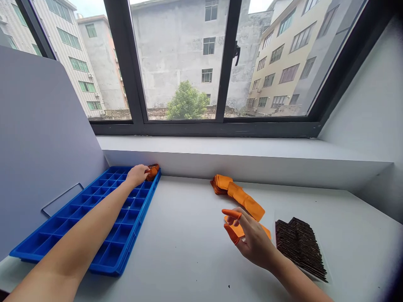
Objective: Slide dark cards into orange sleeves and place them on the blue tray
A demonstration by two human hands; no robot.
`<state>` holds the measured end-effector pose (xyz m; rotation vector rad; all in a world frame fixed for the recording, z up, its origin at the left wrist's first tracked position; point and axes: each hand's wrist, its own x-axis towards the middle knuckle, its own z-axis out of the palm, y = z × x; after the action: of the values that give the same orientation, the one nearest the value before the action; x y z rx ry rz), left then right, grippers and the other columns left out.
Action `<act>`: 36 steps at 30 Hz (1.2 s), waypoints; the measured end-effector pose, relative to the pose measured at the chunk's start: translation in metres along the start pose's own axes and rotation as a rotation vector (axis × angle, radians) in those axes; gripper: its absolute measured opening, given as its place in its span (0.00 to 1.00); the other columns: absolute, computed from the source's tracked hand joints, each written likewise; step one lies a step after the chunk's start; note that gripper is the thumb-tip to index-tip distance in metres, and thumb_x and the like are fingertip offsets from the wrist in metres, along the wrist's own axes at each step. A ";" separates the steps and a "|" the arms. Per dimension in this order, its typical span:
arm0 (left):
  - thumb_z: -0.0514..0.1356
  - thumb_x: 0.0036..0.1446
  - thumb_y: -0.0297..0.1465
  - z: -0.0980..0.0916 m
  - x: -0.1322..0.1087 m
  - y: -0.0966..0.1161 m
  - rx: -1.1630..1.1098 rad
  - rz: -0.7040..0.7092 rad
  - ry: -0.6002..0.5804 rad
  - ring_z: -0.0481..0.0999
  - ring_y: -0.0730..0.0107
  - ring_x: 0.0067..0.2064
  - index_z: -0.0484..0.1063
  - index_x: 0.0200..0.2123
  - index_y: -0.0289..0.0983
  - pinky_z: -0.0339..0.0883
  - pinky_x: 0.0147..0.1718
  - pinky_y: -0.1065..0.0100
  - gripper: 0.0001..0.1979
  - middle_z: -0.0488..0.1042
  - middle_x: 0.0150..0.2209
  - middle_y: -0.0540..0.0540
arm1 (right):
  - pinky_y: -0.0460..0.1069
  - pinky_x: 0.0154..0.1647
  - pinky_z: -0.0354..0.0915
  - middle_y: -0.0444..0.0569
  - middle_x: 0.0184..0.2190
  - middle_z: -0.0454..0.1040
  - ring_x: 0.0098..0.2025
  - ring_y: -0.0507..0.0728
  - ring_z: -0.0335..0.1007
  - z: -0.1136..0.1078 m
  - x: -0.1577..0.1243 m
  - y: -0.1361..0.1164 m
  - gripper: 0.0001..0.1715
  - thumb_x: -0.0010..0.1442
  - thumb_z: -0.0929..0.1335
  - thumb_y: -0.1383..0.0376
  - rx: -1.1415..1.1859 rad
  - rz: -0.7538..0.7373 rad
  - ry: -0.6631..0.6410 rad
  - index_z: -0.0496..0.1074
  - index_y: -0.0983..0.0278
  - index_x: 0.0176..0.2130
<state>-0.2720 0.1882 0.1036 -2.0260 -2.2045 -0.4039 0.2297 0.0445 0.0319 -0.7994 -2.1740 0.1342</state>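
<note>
From where I stood, soft, bright daylight came through the window (179,129), and the strips of sky (91,7) at its top were bleached nearly white. Just below it, the sill's front face (245,165) sat in greyish shade, while the surface (176,226) farther out looked pale. A soft-edged shadow lay under the blue tray (117,268), on the side away from the window. Wide-angle stretch made the window's outer frame bars lean outward, and a dark, blurred smudge (396,279) clouded the corner low to its right.
</note>
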 end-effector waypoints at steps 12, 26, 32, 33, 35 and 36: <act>0.65 0.60 0.36 -0.026 0.011 0.029 0.003 -0.159 -0.231 0.86 0.58 0.30 0.85 0.48 0.41 0.79 0.37 0.64 0.15 0.87 0.35 0.42 | 0.52 0.38 0.77 0.49 0.41 0.74 0.38 0.56 0.76 -0.004 0.002 0.001 0.21 0.75 0.66 0.68 0.005 -0.043 -0.007 0.65 0.57 0.64; 0.65 0.72 0.38 -0.016 0.020 0.058 0.251 -0.193 -0.308 0.81 0.56 0.54 0.75 0.60 0.36 0.80 0.52 0.51 0.18 0.77 0.58 0.39 | 0.52 0.36 0.75 0.49 0.42 0.73 0.36 0.55 0.75 -0.001 0.000 0.001 0.20 0.76 0.64 0.69 -0.017 -0.048 -0.066 0.65 0.57 0.64; 0.65 0.72 0.38 -0.010 0.011 0.057 0.284 -0.171 -0.272 0.81 0.55 0.54 0.76 0.58 0.36 0.79 0.52 0.51 0.17 0.78 0.57 0.39 | 0.50 0.33 0.75 0.48 0.41 0.73 0.35 0.54 0.76 -0.001 0.001 -0.002 0.19 0.76 0.63 0.68 -0.020 -0.052 -0.057 0.66 0.57 0.63; 0.65 0.72 0.38 -0.011 0.009 0.056 0.282 -0.173 -0.251 0.82 0.54 0.53 0.77 0.56 0.36 0.79 0.51 0.52 0.15 0.79 0.55 0.38 | 0.50 0.33 0.75 0.48 0.41 0.73 0.35 0.54 0.76 -0.001 0.002 -0.002 0.19 0.76 0.63 0.68 -0.021 -0.057 -0.055 0.66 0.57 0.63; 0.64 0.71 0.36 -0.014 0.001 0.053 0.278 -0.182 -0.187 0.83 0.49 0.52 0.78 0.51 0.37 0.78 0.49 0.55 0.11 0.79 0.52 0.35 | 0.50 0.32 0.74 0.48 0.41 0.73 0.34 0.54 0.76 -0.002 0.002 -0.003 0.18 0.76 0.64 0.68 -0.024 -0.066 -0.057 0.66 0.57 0.63; 0.63 0.70 0.35 -0.016 -0.004 0.053 0.275 -0.189 -0.146 0.83 0.46 0.52 0.77 0.51 0.37 0.77 0.48 0.55 0.11 0.78 0.53 0.33 | 0.50 0.32 0.74 0.49 0.41 0.73 0.34 0.54 0.76 -0.002 0.002 -0.004 0.19 0.76 0.64 0.68 -0.025 -0.068 -0.059 0.66 0.57 0.63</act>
<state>-0.2204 0.1834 0.1235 -1.7628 -2.3913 0.0341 0.2282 0.0425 0.0359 -0.7436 -2.2593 0.0971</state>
